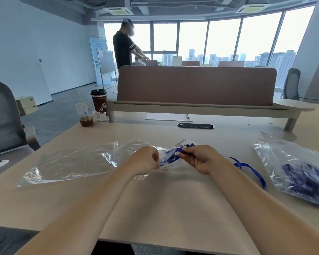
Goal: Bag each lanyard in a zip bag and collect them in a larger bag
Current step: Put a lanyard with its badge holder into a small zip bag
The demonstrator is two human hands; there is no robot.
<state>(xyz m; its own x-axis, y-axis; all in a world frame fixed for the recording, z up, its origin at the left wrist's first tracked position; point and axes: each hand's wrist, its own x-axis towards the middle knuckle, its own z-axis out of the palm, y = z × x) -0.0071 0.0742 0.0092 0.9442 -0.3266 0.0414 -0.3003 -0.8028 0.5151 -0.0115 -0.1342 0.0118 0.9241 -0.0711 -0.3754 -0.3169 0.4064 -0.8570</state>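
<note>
Feeding a lanyard (247, 165) into a small zip bag (167, 159) looks to be the step you are on.

Head view, places given from the small zip bag:
- Left hand (147, 160): at the bag's left side, fingers curled, pinching its plastic.
- Right hand (199, 159): at the bag's right side, fingers and thumb pinching the lanyard's blue strap at the opening.
- Lanyard: its dark clip end is inside the bag. The rest is outside, with the loop trailing on the bench (173, 208).
- Long axis: roughly left to right. The clip end points left into the bag, and the loop runs right and toward you.
- Large clear bag (66, 162): flat on the bench to the left, apparently holding nothing.
- Second clear bag (302, 173): well to the right, holding a heap of blue lanyards. You cannot tell whether these are individually bagged.

Progress: this lanyard is partly in. The strap still has to be tucked in, the zip closed, and the packet moved to the collecting bag. The heap on the right suggests many more lanyards are left to do.
</note>
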